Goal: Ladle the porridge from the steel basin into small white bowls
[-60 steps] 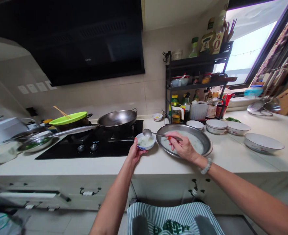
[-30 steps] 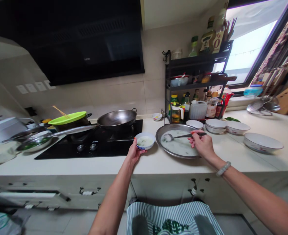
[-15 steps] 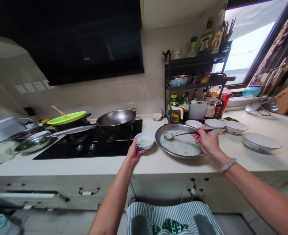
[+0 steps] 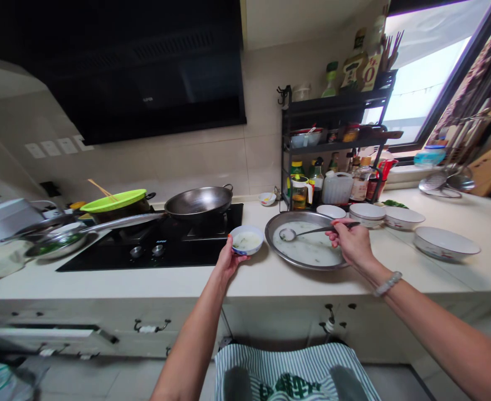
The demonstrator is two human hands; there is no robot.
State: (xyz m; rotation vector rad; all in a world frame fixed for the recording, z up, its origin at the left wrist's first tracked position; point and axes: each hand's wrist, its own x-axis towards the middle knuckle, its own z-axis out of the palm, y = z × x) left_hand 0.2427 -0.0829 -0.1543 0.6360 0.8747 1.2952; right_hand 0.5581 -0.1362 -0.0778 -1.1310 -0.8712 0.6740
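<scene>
My left hand (image 4: 229, 260) grips a small bowl (image 4: 248, 241) by its left side, fingers underneath and thumb near the rim. In the bowl is a pale liquid with green bits. My right hand (image 4: 353, 240) is closed round the dark handle of a spoon (image 4: 287, 234). The spoon's head is over the left part of a wide metal basin (image 4: 270, 253), at or just above the surface; I cannot tell which. Whitish soup (image 4: 310, 249) with green flecks fills the basin, which stands on the counter to the right of the small bowl.
A wok (image 4: 199, 201) sits on the black stove (image 4: 116, 253) at left, its long handle reaching left. Several white bowls (image 4: 446, 242) stand right of the basin. Behind it rises a black rack (image 4: 333, 149) with bottles. A tiny dish (image 4: 267, 199) lies near the wall.
My right hand has shifted slightly left with the spoon, whose head tilts a little differently over the basin. My left hand and the small bowl look unmoved.
</scene>
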